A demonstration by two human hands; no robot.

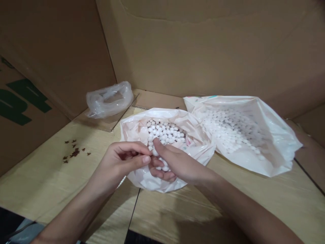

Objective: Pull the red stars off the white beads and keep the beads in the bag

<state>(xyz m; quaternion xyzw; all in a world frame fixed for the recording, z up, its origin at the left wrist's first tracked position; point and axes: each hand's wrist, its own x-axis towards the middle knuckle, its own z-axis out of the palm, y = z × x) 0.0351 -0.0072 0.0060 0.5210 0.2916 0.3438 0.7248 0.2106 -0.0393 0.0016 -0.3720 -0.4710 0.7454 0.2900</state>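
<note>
Over the near side of an open white plastic bag [200, 127], my two hands meet. The bag holds many small white balls [166, 132] with dark bits between them. My right hand [172, 159] is curled around several white balls, its thumb against one near the fingertips. My left hand [129, 157] is closed in a pinch of thumb and forefinger beside that ball; what lies in the pinch is too small to make out.
A second white bag [274, 135], full of white balls, lies at the right. Small dark brown star-shaped pieces [75, 152] are scattered at the left. A clear plastic bag [101, 103] rests near the back corner. Cardboard walls [203, 51] enclose the pale table [33, 183].
</note>
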